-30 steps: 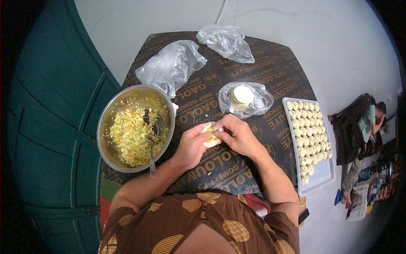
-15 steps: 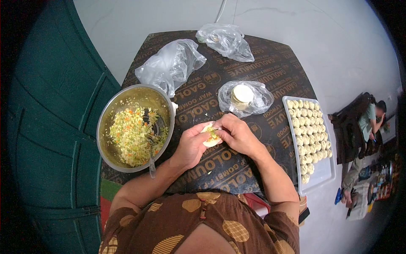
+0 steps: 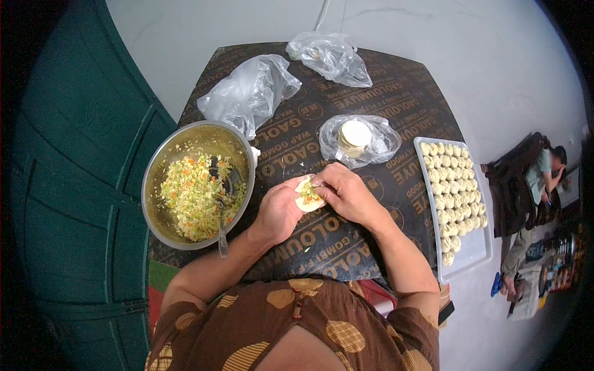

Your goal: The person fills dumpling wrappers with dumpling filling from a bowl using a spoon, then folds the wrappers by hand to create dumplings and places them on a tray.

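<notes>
Between bowl (image 3: 198, 137) and tray (image 3: 473, 247), left hand (image 3: 279, 210) and right hand (image 3: 346, 195) pinch wrapper (image 3: 306, 196).

Pale grey floor (image 3: 482, 55), smooth, with a faint crack line near the top, evenly lit. Dark teal panelled door (image 3: 80, 185) fills the left side. Dark brown tabletop (image 3: 402, 102) with tan printed lettering. Thin white cable (image 3: 322, 15) on the floor at top. Far right, another person (image 3: 544, 173) sits in a dark chair (image 3: 510, 198). Small clutter (image 3: 557, 272) lies on the floor below them.
</notes>
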`<state>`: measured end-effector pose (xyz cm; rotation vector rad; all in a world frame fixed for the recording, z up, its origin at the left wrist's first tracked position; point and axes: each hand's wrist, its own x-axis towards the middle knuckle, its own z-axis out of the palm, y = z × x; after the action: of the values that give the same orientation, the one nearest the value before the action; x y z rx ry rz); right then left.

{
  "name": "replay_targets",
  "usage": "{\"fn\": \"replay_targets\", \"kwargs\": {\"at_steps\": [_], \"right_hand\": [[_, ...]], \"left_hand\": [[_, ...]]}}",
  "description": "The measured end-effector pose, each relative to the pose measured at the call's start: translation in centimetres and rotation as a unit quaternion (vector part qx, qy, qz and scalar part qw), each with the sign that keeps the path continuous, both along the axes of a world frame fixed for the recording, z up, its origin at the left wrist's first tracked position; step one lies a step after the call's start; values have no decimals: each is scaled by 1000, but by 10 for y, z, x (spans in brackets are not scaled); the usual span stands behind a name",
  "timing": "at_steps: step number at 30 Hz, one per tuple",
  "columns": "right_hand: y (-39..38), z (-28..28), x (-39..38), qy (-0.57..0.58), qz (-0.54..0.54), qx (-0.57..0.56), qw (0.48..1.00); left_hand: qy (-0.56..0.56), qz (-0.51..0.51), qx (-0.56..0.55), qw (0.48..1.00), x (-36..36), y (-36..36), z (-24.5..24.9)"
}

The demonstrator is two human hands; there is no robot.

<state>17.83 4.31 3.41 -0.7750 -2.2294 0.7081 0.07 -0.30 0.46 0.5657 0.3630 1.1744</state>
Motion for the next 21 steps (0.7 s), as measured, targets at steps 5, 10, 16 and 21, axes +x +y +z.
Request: {"fn": "replay_targets", "kwargs": {"at_steps": [5, 10, 16, 21], "right_hand": [[0, 11, 5, 33, -35, -32, 998], [6, 14, 17, 13, -38, -64, 997], [5, 17, 20, -28, 11, -51, 998], [5, 9, 15, -36, 19, -22, 999]], "left_hand": [[66, 12, 13, 998, 3, 1, 3], [89, 14, 19, 996, 2, 0, 5], [94, 30, 3, 995, 3, 0, 2], [111, 36, 0, 993, 5, -1, 1]]}}
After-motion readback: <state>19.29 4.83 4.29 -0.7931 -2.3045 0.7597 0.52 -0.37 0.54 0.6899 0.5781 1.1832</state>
